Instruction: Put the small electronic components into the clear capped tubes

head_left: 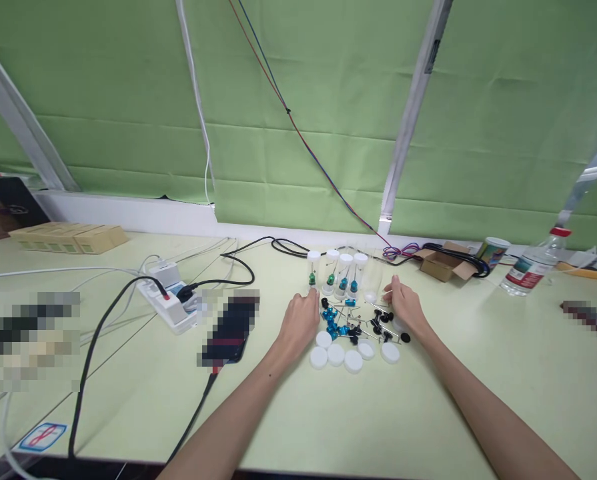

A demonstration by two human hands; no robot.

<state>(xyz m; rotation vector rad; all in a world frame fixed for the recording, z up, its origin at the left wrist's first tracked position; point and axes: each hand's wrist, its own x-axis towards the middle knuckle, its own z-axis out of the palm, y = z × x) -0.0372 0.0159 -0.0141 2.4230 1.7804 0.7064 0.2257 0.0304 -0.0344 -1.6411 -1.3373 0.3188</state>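
Observation:
Several clear tubes with white caps stand upright in a row; the leftmost tube (313,267) holds a green-headed piece with a thin wire-like stem. Blue-headed pieces show in the two capped tubes on the right (345,277). My left hand (302,319) is closed, its fingertips by the base of the leftmost tube; anything in them is hidden. At the right, an uncapped clear tube (373,283) stands near my right hand (404,305), whose fingers are bent but apart. Between my hands lie loose blue-headed pieces (332,327) and black-headed pieces (377,325) with thin metal stems.
Loose white caps (353,361) lie in front of the pieces. Left of my arm are a phone (231,330) on a cable and a power strip (171,303). A small open cardboard box (441,263) and a water bottle (531,267) stand at the back right.

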